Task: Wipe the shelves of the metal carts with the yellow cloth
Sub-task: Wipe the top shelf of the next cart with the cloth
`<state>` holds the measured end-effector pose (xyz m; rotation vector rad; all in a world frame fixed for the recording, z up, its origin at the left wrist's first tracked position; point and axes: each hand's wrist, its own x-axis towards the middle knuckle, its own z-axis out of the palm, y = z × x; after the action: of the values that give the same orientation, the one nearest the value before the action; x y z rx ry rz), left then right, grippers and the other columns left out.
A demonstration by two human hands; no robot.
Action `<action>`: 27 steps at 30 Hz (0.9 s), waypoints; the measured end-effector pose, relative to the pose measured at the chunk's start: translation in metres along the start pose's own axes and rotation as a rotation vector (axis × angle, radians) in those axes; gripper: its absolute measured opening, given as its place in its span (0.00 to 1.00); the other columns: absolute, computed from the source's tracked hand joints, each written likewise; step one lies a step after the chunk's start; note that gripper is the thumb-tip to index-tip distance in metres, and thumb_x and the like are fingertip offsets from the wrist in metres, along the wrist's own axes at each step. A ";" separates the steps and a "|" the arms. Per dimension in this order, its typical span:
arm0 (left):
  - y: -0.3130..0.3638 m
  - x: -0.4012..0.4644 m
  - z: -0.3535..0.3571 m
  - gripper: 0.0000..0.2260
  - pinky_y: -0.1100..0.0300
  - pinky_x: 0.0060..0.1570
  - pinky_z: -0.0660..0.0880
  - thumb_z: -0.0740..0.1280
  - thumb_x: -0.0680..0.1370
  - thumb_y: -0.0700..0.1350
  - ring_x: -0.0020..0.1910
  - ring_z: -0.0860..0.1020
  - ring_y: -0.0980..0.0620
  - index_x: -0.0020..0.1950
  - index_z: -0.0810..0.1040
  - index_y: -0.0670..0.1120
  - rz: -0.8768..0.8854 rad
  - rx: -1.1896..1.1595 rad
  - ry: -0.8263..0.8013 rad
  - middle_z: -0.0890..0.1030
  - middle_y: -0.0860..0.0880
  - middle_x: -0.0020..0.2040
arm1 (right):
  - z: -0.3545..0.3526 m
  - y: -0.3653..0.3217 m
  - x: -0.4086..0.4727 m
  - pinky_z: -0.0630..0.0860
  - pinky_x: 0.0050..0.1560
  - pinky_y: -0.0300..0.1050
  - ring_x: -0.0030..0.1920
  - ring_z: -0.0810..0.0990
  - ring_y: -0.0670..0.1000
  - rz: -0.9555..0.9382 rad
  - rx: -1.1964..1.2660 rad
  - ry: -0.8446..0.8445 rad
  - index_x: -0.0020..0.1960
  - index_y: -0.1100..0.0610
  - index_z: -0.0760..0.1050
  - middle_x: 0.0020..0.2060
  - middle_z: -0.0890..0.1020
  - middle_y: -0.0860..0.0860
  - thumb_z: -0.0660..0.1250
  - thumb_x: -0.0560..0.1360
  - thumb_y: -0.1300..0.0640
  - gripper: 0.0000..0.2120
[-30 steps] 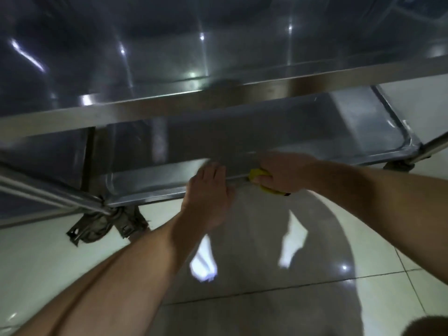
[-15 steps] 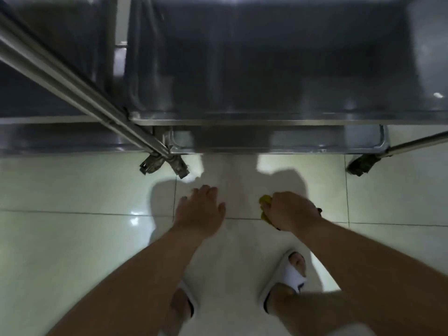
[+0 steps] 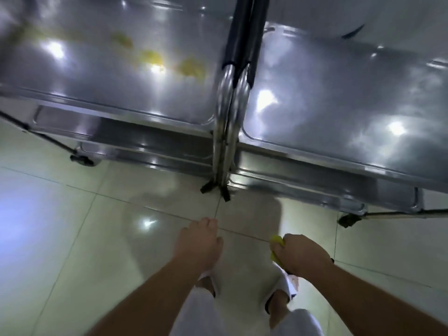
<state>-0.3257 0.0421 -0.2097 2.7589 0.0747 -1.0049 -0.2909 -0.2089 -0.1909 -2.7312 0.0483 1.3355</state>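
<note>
Head view: two metal carts, person standing in front.
The right hand [image 3: 300, 254] has its grip closed round the yellow cloth [image 3: 277, 242], held above the floor [image 3: 72, 238], near the right cart [image 3: 339, 98]. The left hand [image 3: 197, 243], fingers relaxed, holds nothing. The left cart [image 3: 97, 76] touches the right cart.
</note>
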 end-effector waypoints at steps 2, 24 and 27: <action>-0.026 -0.027 -0.031 0.22 0.50 0.62 0.71 0.55 0.84 0.56 0.68 0.72 0.45 0.77 0.65 0.50 -0.016 -0.017 0.024 0.71 0.49 0.73 | -0.017 -0.029 -0.028 0.71 0.44 0.46 0.42 0.75 0.54 -0.039 -0.048 0.027 0.38 0.49 0.66 0.35 0.72 0.47 0.51 0.84 0.39 0.20; -0.243 -0.092 -0.237 0.23 0.48 0.64 0.73 0.57 0.84 0.56 0.67 0.73 0.45 0.78 0.66 0.51 -0.386 -0.299 0.428 0.72 0.48 0.72 | -0.199 -0.368 -0.031 0.78 0.51 0.49 0.45 0.80 0.53 -0.518 -0.142 0.142 0.47 0.51 0.78 0.43 0.83 0.50 0.50 0.81 0.31 0.28; -0.272 -0.092 -0.258 0.23 0.50 0.64 0.72 0.57 0.84 0.56 0.68 0.72 0.47 0.79 0.65 0.52 -0.450 -0.348 0.471 0.70 0.50 0.74 | -0.225 -0.413 -0.019 0.74 0.47 0.47 0.43 0.80 0.53 -0.589 -0.172 0.116 0.46 0.51 0.79 0.43 0.83 0.51 0.52 0.84 0.36 0.25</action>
<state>-0.2650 0.3635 -0.0052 2.6282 0.8804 -0.3410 -0.0958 0.1776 -0.0074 -2.6260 -0.8259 1.0443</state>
